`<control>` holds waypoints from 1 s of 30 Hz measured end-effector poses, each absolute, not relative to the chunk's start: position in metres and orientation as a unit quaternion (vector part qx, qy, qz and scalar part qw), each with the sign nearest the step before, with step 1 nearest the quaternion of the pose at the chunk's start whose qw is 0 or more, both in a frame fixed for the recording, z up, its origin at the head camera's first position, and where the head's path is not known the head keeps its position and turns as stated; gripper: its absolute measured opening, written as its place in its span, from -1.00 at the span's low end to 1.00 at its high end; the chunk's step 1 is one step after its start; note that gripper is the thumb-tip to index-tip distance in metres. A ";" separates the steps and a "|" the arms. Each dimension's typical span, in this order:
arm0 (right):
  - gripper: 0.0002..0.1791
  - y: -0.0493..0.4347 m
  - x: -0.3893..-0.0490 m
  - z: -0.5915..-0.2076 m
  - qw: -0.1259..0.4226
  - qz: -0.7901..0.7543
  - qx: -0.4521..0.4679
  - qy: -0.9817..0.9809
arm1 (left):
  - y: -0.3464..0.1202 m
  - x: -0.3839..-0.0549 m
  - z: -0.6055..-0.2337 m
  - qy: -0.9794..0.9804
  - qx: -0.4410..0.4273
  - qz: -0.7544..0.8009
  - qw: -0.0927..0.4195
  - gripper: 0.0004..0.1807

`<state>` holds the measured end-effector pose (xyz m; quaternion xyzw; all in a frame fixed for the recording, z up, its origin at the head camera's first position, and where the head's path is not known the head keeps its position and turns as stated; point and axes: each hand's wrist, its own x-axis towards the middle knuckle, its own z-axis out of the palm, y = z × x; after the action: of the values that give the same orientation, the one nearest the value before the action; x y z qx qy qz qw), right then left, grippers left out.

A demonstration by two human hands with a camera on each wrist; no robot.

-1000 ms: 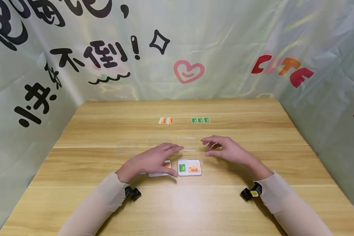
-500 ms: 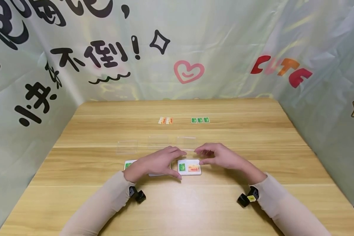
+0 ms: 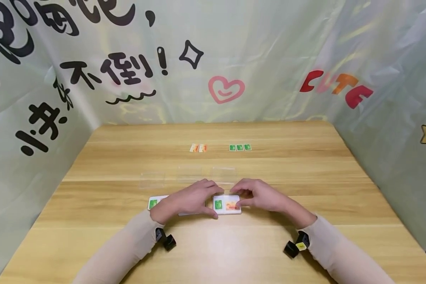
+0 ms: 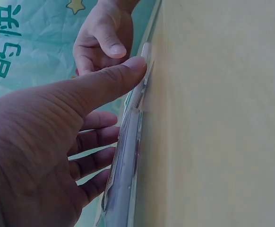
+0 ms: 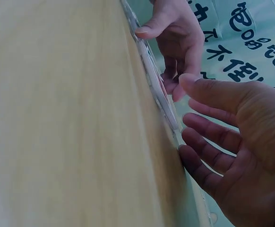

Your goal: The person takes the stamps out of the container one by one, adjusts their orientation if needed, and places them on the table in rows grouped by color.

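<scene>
In the head view a white flat case (image 3: 223, 212) lies on the table, holding a small green picture tile (image 3: 218, 204) and a wider orange picture tile (image 3: 230, 205). My left hand (image 3: 193, 199) is at its left side, fingers relaxed, thumb by the near corner. From the right, my right hand (image 3: 260, 195) reaches over it, thumb above the orange tile, fingers loosely bent; in the right wrist view that thumb (image 5: 213, 90) looks apart from the case. Behind my left hand, another white case (image 3: 158, 198) with a green tile shows partly; a middle one is mostly hidden.
Several clear plastic covers, such as the right one (image 3: 224, 174), lie beyond the cases. Farther back are two orange tiles (image 3: 198, 148) and three green tiles (image 3: 240, 147). A printed curtain (image 3: 269, 79) surrounds the wooden table (image 3: 227, 252).
My right hand has moved left and nearer, from beside the case to over its right end. My left hand has shifted slightly right, uncovering part of the leftmost case.
</scene>
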<state>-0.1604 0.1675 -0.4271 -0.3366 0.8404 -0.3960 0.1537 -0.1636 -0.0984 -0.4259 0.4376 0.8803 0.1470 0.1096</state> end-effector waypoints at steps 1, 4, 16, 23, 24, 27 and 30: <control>-0.63 0.166 -0.160 -0.427 0.152 -0.394 -0.338 0.841 | -0.099 -0.163 -0.427 0.881 0.438 0.146 0.108 -0.15; -0.64 0.165 -0.158 -0.427 0.146 -0.384 -0.344 0.845 | -0.100 -0.163 -0.429 0.880 0.441 0.146 0.103 -0.17; -0.64 0.164 -0.157 -0.430 0.110 -0.335 -0.366 0.861 | -0.098 -0.163 -0.431 0.878 0.446 0.145 0.096 -0.21; -0.65 0.162 -0.157 -0.433 0.102 -0.325 -0.368 0.865 | -0.099 -0.162 -0.432 0.875 0.451 0.150 0.091 -0.21; -0.65 0.162 -0.157 -0.433 0.101 -0.322 -0.370 0.866 | -0.099 -0.162 -0.432 0.875 0.451 0.149 0.091 -0.21; -0.65 0.162 -0.157 -0.434 0.094 -0.311 -0.377 0.868 | -0.099 -0.163 -0.432 0.875 0.452 0.147 0.093 -0.21; -0.64 0.162 -0.157 -0.433 0.086 -0.302 -0.383 0.869 | -0.099 -0.163 -0.431 0.876 0.451 0.144 0.093 -0.22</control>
<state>-0.1569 0.1620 -0.4335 -0.3826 0.8690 -0.3019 0.0857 -0.1635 -0.0985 -0.4312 0.4508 0.8760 0.1442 0.0928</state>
